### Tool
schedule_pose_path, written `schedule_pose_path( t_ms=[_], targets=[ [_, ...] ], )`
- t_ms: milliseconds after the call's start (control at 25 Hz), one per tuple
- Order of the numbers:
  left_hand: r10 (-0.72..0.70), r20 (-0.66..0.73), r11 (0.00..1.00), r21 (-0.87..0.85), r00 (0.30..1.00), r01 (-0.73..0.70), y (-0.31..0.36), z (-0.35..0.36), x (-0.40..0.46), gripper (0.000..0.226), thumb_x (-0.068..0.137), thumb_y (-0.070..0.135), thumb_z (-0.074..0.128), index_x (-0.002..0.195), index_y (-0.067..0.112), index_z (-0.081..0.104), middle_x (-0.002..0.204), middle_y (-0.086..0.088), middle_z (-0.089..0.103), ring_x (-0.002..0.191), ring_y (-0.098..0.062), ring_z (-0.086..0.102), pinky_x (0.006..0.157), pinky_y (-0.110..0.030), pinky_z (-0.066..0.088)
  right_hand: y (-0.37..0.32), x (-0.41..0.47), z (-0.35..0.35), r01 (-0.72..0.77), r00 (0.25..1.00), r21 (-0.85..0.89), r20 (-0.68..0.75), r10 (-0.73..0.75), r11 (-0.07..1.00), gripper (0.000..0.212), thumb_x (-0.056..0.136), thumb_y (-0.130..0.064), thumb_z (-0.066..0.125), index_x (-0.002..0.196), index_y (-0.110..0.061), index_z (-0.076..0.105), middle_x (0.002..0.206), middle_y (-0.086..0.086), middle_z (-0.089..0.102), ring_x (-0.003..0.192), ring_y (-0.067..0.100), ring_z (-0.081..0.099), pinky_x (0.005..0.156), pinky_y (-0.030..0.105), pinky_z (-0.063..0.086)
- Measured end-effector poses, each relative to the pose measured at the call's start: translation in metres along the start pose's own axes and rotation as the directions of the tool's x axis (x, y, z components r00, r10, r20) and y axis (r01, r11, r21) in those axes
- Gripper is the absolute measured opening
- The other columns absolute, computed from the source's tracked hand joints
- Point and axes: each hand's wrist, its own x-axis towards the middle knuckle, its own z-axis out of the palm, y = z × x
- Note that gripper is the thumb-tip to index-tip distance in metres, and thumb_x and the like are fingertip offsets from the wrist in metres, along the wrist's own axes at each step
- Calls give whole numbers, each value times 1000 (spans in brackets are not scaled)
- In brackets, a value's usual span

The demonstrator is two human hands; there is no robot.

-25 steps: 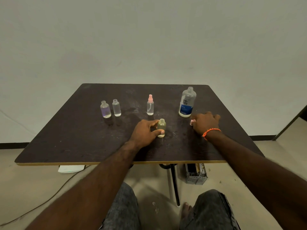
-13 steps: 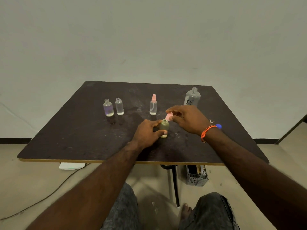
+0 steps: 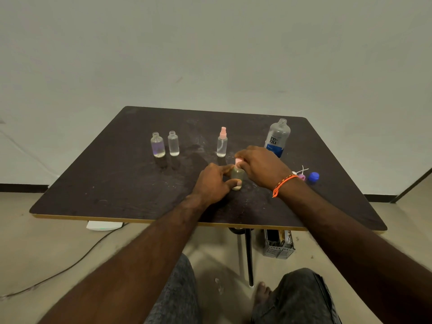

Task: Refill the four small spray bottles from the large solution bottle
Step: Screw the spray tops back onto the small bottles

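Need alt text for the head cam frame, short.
Seated person's left hand steadies a small greenish bottle on a dark table while the right hand sets a pink spray cap on it. Behind stand two uncapped small bottles, one capped spray bottle and the open large solution bottle.
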Motion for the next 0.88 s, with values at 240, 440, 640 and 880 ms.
schedule_pose_path(
  t_ms=[240, 440, 640, 880],
  targets=[
    [4, 2, 1000, -24, 1000, -4, -2, 1, -1, 37, 87, 43, 80, 120, 26, 76, 97, 11, 78, 88, -6, 72, 89, -44, 61, 1, 6, 10, -222, 975, -5, -24, 222, 975, 57, 79, -68, 66, 101, -15, 64, 100, 7, 69, 88, 20, 64, 83, 40, 57],
    [26, 10, 999, -36, 1000, -25, -5, 2, 1, 48, 86, 48, 78, 131, 31, 70, 106, 15, 78, 101, -1, 72, 98, -44, 58, 2, -6, 8, -81, 995, 281, -36, 95, 956, 57, 92, -31, 68, 144, -22, 45, 142, 1, 56, 124, 17, 57, 105, 36, 49],
    [44, -10, 999, -22, 999, -44, -4, 1, 0, 45, 87, 45, 78, 129, 32, 72, 95, 15, 77, 86, -2, 70, 90, -44, 60, 1, -3, 9, -159, 976, 211, -116, 186, 965, 53, 85, -45, 74, 128, -21, 55, 106, 1, 71, 100, 18, 68, 84, 26, 51],
    [51, -9, 998, -33, 999, -52, -6, 3, 1, 43, 85, 50, 76, 125, 32, 73, 101, 20, 78, 95, 2, 71, 93, -41, 60, 0, -9, 15, -53, 990, 456, -93, 107, 889, 58, 92, -22, 68, 145, -20, 43, 140, 0, 58, 125, 11, 57, 108, 38, 48]
  ],
)
